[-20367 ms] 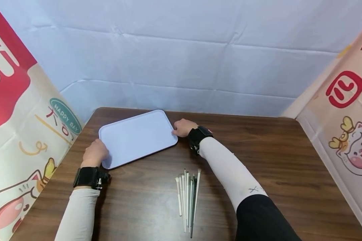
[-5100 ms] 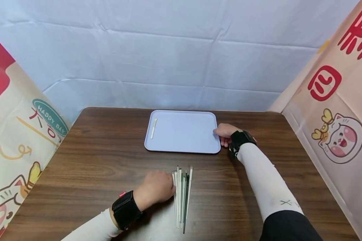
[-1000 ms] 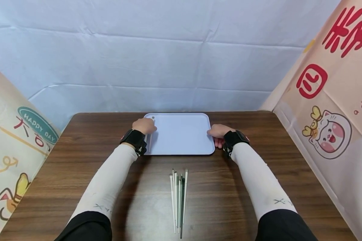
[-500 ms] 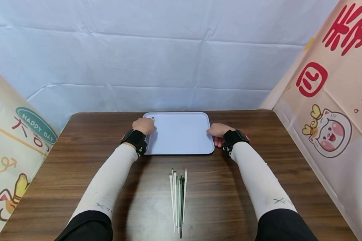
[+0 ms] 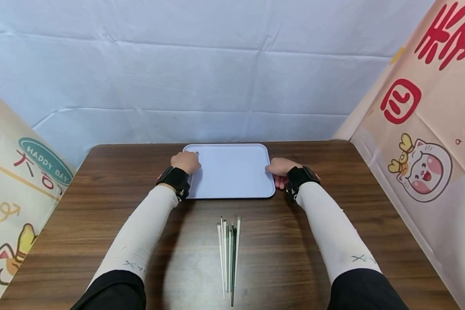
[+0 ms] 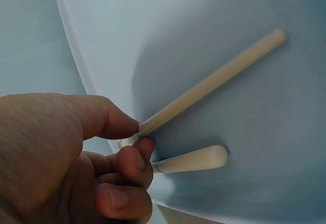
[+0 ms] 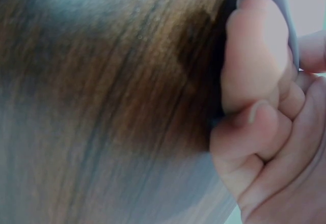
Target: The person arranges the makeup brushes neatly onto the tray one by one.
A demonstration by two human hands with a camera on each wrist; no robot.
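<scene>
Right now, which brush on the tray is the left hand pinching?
The upper brush in the left wrist view: the left hand pinches it with its thumb. The lower brush shows less handle beyond the fingers.

The dark-brown, wood-grained table [image 5: 279,254] carries a pale-blue rectangular tray [image 5: 232,174] near its far edge. Slim white and dark-green brushes [image 5: 233,258] lie nearer, bunched.

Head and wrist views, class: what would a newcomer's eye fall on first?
Probably the pale tray at the far side of the brown table, held at its right end by the right hand. Next, the bundle of slim brushes lying nearer the camera. Then, at the tray's left end, the left hand pinching a cream brush.
</scene>
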